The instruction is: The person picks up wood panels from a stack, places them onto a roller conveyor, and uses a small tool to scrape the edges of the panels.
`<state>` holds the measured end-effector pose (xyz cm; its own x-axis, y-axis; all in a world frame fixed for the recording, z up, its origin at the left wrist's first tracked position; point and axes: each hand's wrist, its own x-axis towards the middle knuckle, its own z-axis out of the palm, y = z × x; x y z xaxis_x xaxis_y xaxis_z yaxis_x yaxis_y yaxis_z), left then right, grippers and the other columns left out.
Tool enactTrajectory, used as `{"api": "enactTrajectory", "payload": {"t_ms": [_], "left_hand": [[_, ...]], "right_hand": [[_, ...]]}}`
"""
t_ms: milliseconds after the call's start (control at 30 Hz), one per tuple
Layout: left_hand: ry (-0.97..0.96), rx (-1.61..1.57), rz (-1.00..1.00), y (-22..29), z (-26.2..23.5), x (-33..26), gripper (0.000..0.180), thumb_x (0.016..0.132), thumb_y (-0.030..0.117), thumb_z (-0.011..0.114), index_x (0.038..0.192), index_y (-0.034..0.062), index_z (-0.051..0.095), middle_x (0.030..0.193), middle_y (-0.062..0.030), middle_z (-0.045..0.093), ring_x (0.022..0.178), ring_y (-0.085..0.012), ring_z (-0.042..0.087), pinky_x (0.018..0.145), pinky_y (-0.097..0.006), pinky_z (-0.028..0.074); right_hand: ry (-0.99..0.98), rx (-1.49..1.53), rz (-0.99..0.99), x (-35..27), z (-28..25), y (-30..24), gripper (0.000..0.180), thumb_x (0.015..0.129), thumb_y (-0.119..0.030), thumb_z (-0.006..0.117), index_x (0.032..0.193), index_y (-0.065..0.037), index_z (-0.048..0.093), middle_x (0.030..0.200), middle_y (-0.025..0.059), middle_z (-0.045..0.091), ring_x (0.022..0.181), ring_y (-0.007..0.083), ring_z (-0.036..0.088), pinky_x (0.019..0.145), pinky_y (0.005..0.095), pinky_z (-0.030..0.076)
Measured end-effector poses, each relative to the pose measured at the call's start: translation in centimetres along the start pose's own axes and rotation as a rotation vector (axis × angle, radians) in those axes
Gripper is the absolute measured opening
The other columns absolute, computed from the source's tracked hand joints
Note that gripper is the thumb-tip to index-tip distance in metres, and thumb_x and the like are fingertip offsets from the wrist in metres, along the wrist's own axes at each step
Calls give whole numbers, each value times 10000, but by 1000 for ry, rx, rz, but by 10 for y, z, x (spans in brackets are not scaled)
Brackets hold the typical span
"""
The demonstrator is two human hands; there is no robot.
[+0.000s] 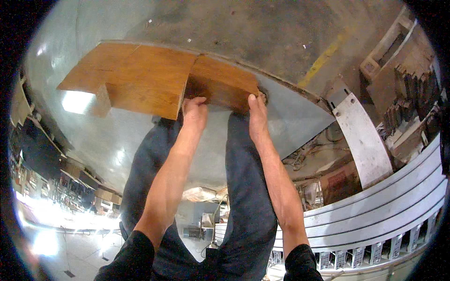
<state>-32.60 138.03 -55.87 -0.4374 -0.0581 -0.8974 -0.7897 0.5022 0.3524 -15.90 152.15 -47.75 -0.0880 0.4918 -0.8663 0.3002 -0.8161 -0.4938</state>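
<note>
A smaller brown wooden board [229,77] lies between my hands, its near part in shadow. Its right end is in my right hand [258,117], with the thumb on the near side and the fingers partly hidden behind the edge. My left hand [194,114] is closed at its left end, right against the edge of a larger wooden board [136,77]; the fingertips are partly hidden. That larger board stretches away to the left, its cut edge showing as a pale line beside my left hand.
Under the boards is a grey sheet surface [290,112]. A small block [104,99] touches the larger board's near left side. A white metal strip [361,140] and a ribbed white panel [375,222] stand at right. Dark stacked pieces [408,98] lie beyond. Concrete floor [262,28] spreads ahead.
</note>
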Motion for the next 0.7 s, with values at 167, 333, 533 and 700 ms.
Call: {"api": "enactTrajectory", "payload": {"t_ms": [167, 333, 533, 700], "left_hand": [[-173, 526, 178, -7, -33, -6, 306, 836, -4, 609, 1135, 18, 552, 1195, -108, 563, 1139, -235, 504, 1025, -404, 404], [-152, -747, -322, 19, -16, -43, 352, 905, 139, 527, 1250, 72, 555, 1282, -115, 546, 1231, -285, 474, 1118, -450, 338], [-222, -863, -237, 30, 6, -34, 401, 1025, 240, 410, 1372, 83, 534, 1432, -74, 530, 1333, -262, 456, 1166, -432, 317], [-447, -890, -115, 26, 11, -17, 455, 1051, 304, 397, 1446, 94, 478, 1498, -49, 485, 1387, -246, 417, 1185, -422, 303]], "right_hand": [[-20, 93, 143, 9, -7, -15, 747, 988, -556, 522, 1508, -30, 415, 1507, 80, 433, 1396, 222, 347, 1160, 374, 237], [-119, -444, -234, 64, -5, -36, 641, 1025, -472, 478, 1417, 33, 508, 1479, 201, 504, 1398, 322, 435, 1171, 386, 302], [-599, -710, -334, 110, 79, -71, 625, 1038, -490, 384, 1382, 1, 558, 1446, 217, 523, 1381, 357, 430, 1197, 424, 262], [-593, -986, -417, 128, 110, -62, 593, 1041, -453, 374, 1370, -1, 570, 1383, 203, 543, 1323, 389, 434, 1179, 457, 260]]}}
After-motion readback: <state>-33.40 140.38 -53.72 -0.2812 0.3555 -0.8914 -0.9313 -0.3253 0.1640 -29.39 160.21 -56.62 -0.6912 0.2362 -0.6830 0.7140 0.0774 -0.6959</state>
